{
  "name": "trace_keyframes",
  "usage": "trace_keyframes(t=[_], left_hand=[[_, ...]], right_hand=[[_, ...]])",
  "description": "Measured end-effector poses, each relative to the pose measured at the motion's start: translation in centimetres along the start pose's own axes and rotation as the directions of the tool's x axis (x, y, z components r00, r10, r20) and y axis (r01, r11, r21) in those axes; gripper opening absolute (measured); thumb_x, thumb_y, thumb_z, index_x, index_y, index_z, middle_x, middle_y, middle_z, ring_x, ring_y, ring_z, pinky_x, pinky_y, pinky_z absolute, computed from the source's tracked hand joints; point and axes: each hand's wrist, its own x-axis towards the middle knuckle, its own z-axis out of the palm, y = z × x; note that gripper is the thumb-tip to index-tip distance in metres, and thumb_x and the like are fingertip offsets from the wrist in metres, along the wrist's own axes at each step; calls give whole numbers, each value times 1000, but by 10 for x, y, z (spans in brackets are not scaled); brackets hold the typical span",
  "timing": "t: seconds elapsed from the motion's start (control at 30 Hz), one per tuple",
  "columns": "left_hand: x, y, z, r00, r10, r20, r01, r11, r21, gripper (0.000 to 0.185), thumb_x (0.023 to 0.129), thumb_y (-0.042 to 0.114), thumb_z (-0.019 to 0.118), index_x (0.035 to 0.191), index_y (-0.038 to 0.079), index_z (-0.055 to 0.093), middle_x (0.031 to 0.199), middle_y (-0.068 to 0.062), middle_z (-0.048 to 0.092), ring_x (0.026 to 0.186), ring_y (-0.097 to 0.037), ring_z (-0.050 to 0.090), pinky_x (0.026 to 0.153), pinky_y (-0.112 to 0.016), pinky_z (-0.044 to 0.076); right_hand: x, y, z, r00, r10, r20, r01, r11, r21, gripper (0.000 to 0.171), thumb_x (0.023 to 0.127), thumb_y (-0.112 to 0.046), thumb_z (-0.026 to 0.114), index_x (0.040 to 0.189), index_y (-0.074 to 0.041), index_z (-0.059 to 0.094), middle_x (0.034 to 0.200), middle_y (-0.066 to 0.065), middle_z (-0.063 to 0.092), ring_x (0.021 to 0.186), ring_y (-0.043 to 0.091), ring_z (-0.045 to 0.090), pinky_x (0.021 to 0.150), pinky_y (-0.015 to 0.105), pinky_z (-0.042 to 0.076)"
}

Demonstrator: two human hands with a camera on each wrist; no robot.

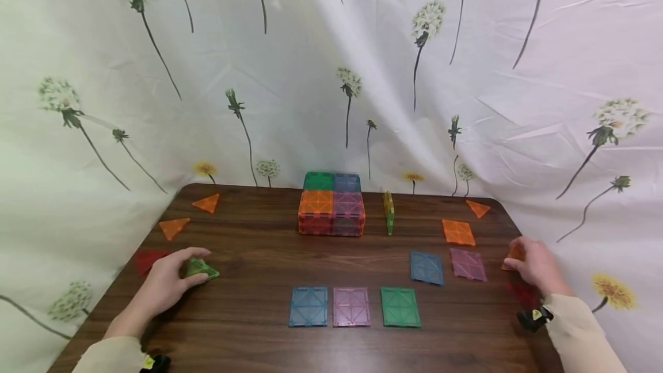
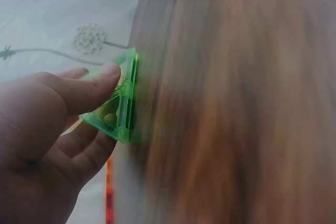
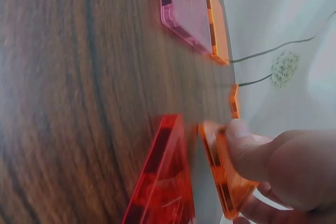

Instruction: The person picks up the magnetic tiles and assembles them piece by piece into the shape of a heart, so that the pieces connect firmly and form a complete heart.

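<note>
My left hand [image 1: 168,281] pinches a green triangle tile [image 1: 201,269] at the table's left side; the left wrist view shows that green triangle tile [image 2: 118,103] lifted on edge between thumb and fingers of my left hand [image 2: 58,129]. My right hand [image 1: 536,266] grips an orange triangle tile [image 1: 515,255] near the right edge. In the right wrist view the orange triangle tile [image 3: 226,177] sits in the fingers of my right hand [image 3: 278,166], beside a red triangle tile [image 3: 163,182] flat on the wood. A block of coloured square tiles [image 1: 331,205] stands at the back centre.
Blue [image 1: 308,306], pink [image 1: 351,306] and green [image 1: 400,306] squares lie in a front row. More squares, blue [image 1: 426,267], pink [image 1: 468,263] and orange [image 1: 458,232], lie right of centre. Orange triangles [image 1: 174,227] and a red one [image 1: 147,259] lie at left. An upright tile [image 1: 388,212] stands beside the block.
</note>
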Motion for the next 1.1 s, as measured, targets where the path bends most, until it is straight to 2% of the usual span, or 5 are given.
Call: trace_keyframes(t=[0.3,0.53,0.73,0.97,1.1], left_hand=[[25,28,23,1000,23,18,-21,993,-115,32,83,12,89,113,14,77,93,6,76,90,-23,72,75,-39,59],[48,61,54,988,137,70,-121,974,-193,17,87,12,86,102,18,80,90,13,75,84,-9,70,74,-34,59],[69,84,79,966,224,128,-181,943,-280,12,92,13,82,103,17,81,92,10,76,85,-8,70,74,-29,59],[87,107,98,955,254,150,-193,923,-334,13,95,13,80,108,13,81,98,5,77,90,-12,71,77,-28,59],[93,122,103,954,266,142,-203,915,-349,16,95,13,80,110,9,81,100,2,78,92,-13,71,78,-29,60]], right_hand=[[-3,-10,-3,993,-70,-90,76,995,59,12,93,-8,79,96,0,70,88,17,72,78,30,63,69,47,49],[4,-58,-7,989,-113,-98,128,978,164,17,94,-14,81,103,0,75,83,6,73,71,16,57,60,31,46],[15,-99,-4,979,-201,-42,205,959,194,17,97,-17,78,108,-4,74,90,5,74,76,18,61,64,32,51],[22,-142,12,933,-360,-20,358,916,179,15,103,-26,70,115,-17,68,86,-6,71,72,9,62,60,33,50],[26,-168,20,885,-466,-15,454,855,250,15,101,-15,72,116,-15,70,90,-6,71,70,6,61,61,30,51]])
